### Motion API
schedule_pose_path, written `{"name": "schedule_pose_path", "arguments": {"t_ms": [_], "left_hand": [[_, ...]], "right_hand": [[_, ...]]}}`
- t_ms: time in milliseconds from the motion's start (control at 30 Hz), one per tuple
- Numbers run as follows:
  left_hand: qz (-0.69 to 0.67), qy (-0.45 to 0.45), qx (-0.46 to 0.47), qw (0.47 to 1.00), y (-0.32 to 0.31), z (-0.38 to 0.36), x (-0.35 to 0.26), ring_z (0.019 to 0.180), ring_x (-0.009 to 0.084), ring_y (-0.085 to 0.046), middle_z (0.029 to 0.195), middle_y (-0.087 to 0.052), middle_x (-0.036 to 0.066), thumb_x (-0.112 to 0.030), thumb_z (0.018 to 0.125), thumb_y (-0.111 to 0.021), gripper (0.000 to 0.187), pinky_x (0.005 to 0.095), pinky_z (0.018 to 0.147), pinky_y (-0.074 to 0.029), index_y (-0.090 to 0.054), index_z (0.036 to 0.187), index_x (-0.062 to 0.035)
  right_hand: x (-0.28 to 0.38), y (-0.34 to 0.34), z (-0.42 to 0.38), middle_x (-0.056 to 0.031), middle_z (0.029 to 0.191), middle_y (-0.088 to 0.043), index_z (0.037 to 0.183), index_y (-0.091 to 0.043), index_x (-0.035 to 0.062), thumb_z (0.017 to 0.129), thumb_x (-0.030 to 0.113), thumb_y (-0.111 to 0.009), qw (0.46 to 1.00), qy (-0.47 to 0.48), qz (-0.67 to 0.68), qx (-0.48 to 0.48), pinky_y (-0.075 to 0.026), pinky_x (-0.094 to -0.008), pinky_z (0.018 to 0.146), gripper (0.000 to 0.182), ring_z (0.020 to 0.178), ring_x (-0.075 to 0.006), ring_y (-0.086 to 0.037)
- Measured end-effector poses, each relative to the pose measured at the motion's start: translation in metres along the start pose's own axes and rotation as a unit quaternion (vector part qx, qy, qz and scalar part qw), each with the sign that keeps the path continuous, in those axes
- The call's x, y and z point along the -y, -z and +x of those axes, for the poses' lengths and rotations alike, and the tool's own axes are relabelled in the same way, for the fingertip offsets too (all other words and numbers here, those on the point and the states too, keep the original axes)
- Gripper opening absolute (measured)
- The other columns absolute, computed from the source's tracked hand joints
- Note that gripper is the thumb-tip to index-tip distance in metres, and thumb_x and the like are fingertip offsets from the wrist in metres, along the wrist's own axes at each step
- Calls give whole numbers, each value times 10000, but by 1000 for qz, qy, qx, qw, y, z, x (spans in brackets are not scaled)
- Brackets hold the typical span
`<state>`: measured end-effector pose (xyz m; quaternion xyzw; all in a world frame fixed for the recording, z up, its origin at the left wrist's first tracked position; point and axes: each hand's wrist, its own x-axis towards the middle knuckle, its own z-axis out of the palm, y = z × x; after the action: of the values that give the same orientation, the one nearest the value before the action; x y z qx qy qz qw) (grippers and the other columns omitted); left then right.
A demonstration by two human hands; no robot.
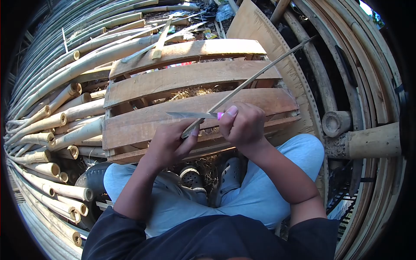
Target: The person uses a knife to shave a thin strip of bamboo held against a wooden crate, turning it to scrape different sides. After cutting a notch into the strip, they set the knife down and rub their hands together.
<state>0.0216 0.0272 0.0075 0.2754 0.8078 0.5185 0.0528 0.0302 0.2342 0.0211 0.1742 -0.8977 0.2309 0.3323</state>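
My left hand (175, 141) is closed around the lower end of a long, thin bamboo strip (255, 77), which slants up to the far right. In my right hand (243, 123) is a knife (188, 115) with a pink handle, mostly hidden by the fingers. Its blade points left and crosses the strip just above my left hand, seemingly against it. Both hands are over the near edge of a slatted wooden pallet (190, 106).
Cut bamboo poles (78, 60) are piled along the left. A thin wooden board (260, 28) leans beyond the pallet's right side. Bamboo beams (372, 141) run along the right. Split bamboo pieces (162, 41) lie at the pallet's far edge. My feet are below its near edge.
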Motion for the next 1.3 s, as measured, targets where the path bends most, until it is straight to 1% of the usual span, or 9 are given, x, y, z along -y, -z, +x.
{"name": "schedule_pose_path", "arguments": {"t_ms": [100,167,500,700,900,1000,1100,1167,1300], "left_hand": [[-46,100,10,994,2,-1,-3,610,233,-650,711,-656,130,-136,937,-592,247,325,614,-515,-658,1121,15],[-7,-30,-11,999,5,-2,8,570,228,-651,709,-663,136,-140,938,-599,260,333,590,-519,-653,1143,10],[51,-68,-73,994,8,2,-12,849,321,-696,931,-690,189,-101,823,-690,301,364,725,-546,-650,1088,36],[139,-131,-170,967,-1,6,-22,730,338,-679,849,-682,168,-58,761,-684,231,396,645,-540,-684,983,6],[247,-7,12,969,12,18,-41,701,398,-630,752,-646,207,-47,816,-614,142,441,620,-483,-667,930,20],[163,79,123,976,23,33,-50,698,449,-580,763,-619,228,-159,872,-585,195,498,654,-455,-608,845,33],[134,114,214,961,31,51,-52,624,340,-571,682,-581,198,-200,945,-541,262,450,631,-449,-637,888,37],[160,60,328,929,34,61,-44,646,275,-567,696,-559,147,-293,995,-520,341,435,636,-448,-601,946,35],[166,108,320,926,28,62,-47,664,187,-563,730,-553,91,-403,1028,-468,415,365,597,-452,-571,983,-3]], "right_hand": [[25,0,1,-145,561,-543,602,-552,44,858,96,-505,993,-74,-85,47,-444,-457,473,265,479,-350,-551],[16,2,0,-146,558,-545,602,-556,44,867,98,-501,996,-55,-64,42,-443,-460,473,276,475,-353,-551],[13,0,4,-159,509,-551,571,-583,54,931,201,-513,996,-65,1,55,-456,-470,453,395,452,-353,-567],[15,3,12,-165,506,-553,585,-607,54,947,227,-503,994,-72,3,83,-467,-477,461,415,458,-364,-578],[17,13,16,-194,494,-545,581,-624,39,959,264,-493,985,-122,7,122,-484,-499,490,459,484,-387,-592],[12,22,17,-209,514,-559,614,-654,20,969,274,-479,979,-143,22,146,-493,-516,524,470,502,-403,-598],[11,32,19,-225,559,-584,674,-685,10,991,287,-446,964,-199,71,161,-502,-528,604,484,579,-426,-618],[9,38,23,-235,586,-594,702,-691,3,1001,295,-429,945,-261,120,159,-498,-528,642,493,623,-436,-623],[0,51,27,-262,647,-607,732,-679,-19,1024,313,-392,922,-336,150,122,-476,-533,706,527,715,-465,-622]]}}
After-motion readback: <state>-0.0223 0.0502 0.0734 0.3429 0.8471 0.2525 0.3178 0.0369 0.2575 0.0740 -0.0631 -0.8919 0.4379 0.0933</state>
